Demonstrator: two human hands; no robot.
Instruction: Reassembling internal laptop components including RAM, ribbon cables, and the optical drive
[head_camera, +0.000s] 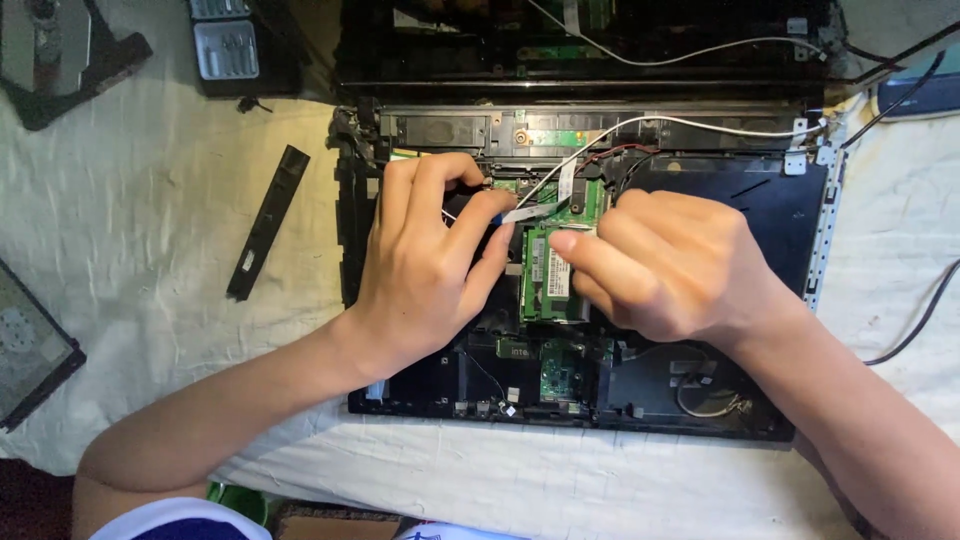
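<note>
Cream cloth covers the desk (150, 200). Opened laptop chassis (700, 190) at centre. Left hand (425, 265) pinches a flat ribbon cable (530, 211); right hand (665, 265), curled, fingertip on the memory module (545, 275). Cable-freeing step; next needs a gentle, straight pull.

The opened-up black laptop base (720, 200) is lying flat on the cloth, guts showing: green memory module (550, 270) sitting mid-board, thin flat ribbon cable (535, 210) running just above it.

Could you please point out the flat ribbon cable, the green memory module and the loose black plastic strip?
flat ribbon cable (528, 211): head view, its pale middle.
green memory module (545, 275): head view, its labelled face.
black plastic strip (268, 221): head view, mid-length.
</note>
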